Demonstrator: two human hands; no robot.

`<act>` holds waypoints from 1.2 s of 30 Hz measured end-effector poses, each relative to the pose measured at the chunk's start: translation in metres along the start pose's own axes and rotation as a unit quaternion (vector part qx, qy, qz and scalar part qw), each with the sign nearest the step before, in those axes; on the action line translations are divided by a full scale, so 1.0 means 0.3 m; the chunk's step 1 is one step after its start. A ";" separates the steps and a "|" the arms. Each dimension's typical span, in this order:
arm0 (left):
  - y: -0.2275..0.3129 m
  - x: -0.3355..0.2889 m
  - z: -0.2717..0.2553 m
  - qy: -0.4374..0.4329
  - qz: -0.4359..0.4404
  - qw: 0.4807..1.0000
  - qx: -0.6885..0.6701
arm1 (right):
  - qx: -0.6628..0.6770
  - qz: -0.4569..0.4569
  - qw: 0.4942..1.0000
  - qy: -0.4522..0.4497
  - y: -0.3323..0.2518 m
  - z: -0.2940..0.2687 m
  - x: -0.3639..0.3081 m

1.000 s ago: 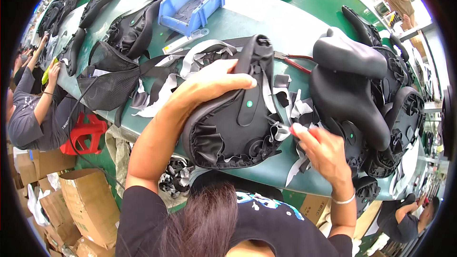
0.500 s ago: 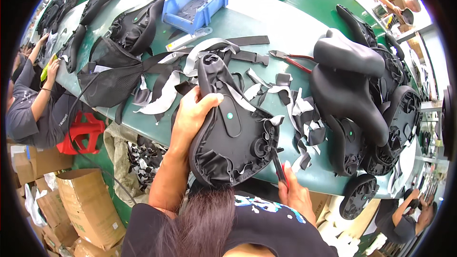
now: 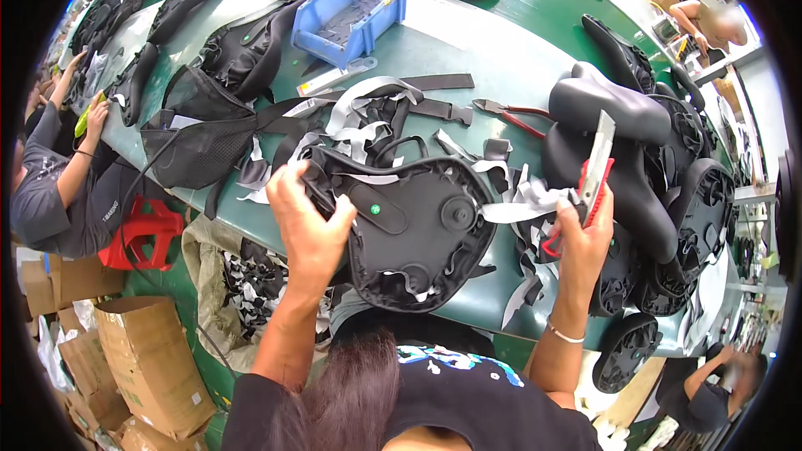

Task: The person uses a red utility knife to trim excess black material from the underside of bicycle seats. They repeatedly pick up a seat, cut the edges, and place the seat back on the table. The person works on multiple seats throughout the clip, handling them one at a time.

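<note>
A black saddle (image 3: 430,225) is held underside up over the table's near edge, its nose toward the left. My left hand (image 3: 311,221) is closed round the nose, thumb on the underside. In my right hand (image 3: 585,238) is a utility knife (image 3: 598,159) with a red handle, its wide blade pointing up. A pale strip of cover material (image 3: 522,210) stretches from the saddle's right rim to my right fingertips, which pinch its end. A red part below the knife shows by my fingers; I cannot make out what it is.
Cut scraps (image 3: 368,117) and a black mesh bag (image 3: 200,129) lie beyond the saddle. Red-handled cutting pliers (image 3: 514,113) rest near stacked saddles (image 3: 610,100) on the right. A blue bin (image 3: 355,42) stands farther back. Below left are a scrap sack (image 3: 209,242) and cardboard boxes (image 3: 154,359). Other people work nearby.
The saddle has turned, its nose swinging from far to left. My right hand has risen from the lower rim to the right, blade now up, drawing out the strip.
</note>
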State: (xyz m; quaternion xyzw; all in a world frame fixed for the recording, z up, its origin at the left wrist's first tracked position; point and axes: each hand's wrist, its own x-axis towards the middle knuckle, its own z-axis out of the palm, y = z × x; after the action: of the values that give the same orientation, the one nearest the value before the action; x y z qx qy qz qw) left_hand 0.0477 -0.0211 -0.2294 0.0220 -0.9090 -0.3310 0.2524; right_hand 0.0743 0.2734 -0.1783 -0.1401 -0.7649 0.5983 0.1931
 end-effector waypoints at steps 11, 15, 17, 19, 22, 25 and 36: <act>0.259 0.168 0.180 -0.352 0.247 0.872 -0.235 | -0.242 -0.253 0.915 -0.199 0.027 -0.083 -0.079; 0.247 0.147 0.200 -0.358 0.155 0.881 -0.266 | -0.400 -0.245 0.844 -0.261 0.006 -0.040 -0.080; 0.228 0.151 0.191 -0.385 -0.013 0.842 -0.378 | -0.441 -0.209 0.836 -0.251 0.001 -0.033 -0.145; 0.217 0.198 0.181 -0.334 -0.177 0.720 -0.582 | -0.463 -0.166 0.839 -0.234 0.005 -0.039 -0.248; 0.233 0.188 0.164 -0.323 -0.122 0.610 -0.713 | -0.464 -0.123 0.849 -0.222 -0.041 0.002 -0.258; 0.269 0.196 0.172 -0.314 0.003 0.566 -0.762 | -0.493 -0.119 0.836 -0.210 -0.043 0.056 -0.231; 0.245 0.234 0.155 -0.231 0.360 0.903 -0.049 | -0.502 -0.159 0.823 -0.214 -0.073 0.015 -0.111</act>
State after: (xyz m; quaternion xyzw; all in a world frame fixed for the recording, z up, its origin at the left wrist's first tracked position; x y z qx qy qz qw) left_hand -0.0263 0.0492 -0.1836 -0.3963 -0.8705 -0.2570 0.1384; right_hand 0.1022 0.2493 -0.1621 0.0373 -0.9933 0.1080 0.0201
